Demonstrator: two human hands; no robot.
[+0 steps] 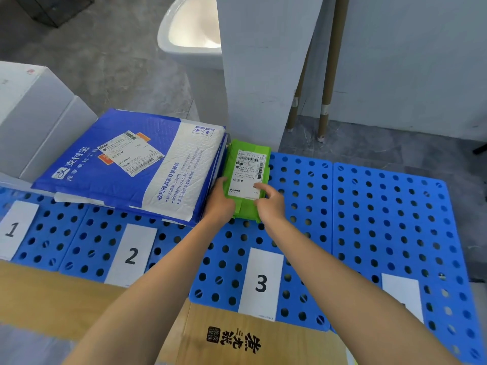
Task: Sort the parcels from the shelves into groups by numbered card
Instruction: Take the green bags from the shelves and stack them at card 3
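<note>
Just left of my left grip [220, 202] the stack of blue mailers [126, 164] crowds in; beyond both grips a white pillar [258, 75] blocks. Right of my right grip [270, 204] the holed blue board [382, 212] lies open.

You have card 1 [15, 229], card 2 [131, 255] and card 3 [261, 283] lying left to right along the near side of the perforated boards [390, 206]. Behind card 2 lies the large mailer [131, 164], and just beside it on the right, behind card 3, the small parcel [247, 177].
</note>
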